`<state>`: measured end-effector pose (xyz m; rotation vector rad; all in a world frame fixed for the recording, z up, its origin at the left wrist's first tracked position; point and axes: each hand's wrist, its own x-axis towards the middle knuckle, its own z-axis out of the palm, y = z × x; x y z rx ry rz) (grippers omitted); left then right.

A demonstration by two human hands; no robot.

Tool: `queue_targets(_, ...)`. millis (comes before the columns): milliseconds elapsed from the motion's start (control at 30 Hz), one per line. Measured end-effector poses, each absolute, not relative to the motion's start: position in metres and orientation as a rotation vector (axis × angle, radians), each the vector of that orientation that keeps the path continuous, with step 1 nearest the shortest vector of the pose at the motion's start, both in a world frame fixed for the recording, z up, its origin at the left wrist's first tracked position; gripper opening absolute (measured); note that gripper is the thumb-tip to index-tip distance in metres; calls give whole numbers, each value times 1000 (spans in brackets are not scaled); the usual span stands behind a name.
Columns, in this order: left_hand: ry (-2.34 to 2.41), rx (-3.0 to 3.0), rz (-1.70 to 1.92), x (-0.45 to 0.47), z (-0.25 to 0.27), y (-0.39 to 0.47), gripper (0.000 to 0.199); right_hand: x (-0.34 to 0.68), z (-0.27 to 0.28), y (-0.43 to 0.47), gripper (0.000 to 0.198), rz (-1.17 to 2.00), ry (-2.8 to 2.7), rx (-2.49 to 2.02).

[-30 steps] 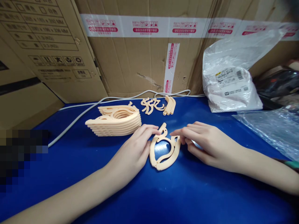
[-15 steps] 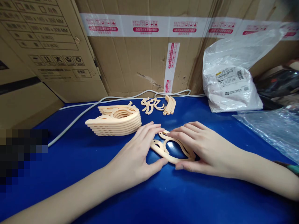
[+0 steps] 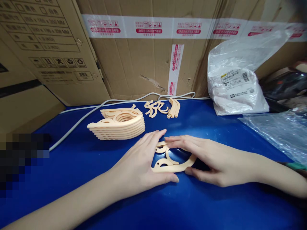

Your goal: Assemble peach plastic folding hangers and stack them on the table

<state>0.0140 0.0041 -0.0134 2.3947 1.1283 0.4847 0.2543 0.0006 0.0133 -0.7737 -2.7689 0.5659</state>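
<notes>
A beige plastic hanger body (image 3: 185, 166), curved like a folding clothes hanger with small eyelets, lies flat on the blue tabletop between my hands. My left hand (image 3: 144, 161) grips its left end, with the thumb along the near edge and the fingers over the far side. Around the right end my right hand (image 3: 203, 156) is closed, thumb at the near edge and fingertips on the far edge. My palms and fingers cover both ends. Just beyond my left hand stands a neat stack of similar hanger bodies (image 3: 117, 129).
Behind lie several loose beige hooks (image 3: 153, 108) and short curved beige pieces (image 3: 174, 108). A white cable (image 3: 79, 127) runs along the back and left. Cardboard boxes (image 3: 144, 64) wall off the back. At right are a white plastic bag (image 3: 237, 86) and clear plastic film (image 3: 275, 131).
The hanger body has turned and moved slightly nearer to me and left between my hands. My right hand has lowered, with its fingers now reaching along the far edge.
</notes>
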Motion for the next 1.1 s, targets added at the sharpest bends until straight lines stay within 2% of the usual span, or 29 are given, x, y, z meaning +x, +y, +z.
queue_targets(167, 1104, 2454, 506, 14, -14, 3, 99, 255, 11, 3, 59, 585, -2701, -761)
queue_targets(667, 976, 2548, 510, 12, -9, 3, 83, 256, 14, 5, 61, 465, -2635, -745)
queue_targets(900, 1061, 2493, 359, 6, 14, -2, 84, 268, 16, 14, 38, 417, -2403, -1022)
queue_targets(1100, 1111, 2540, 447, -10, 55, 1, 69, 273, 12, 26, 38, 403, -2412, -1086)
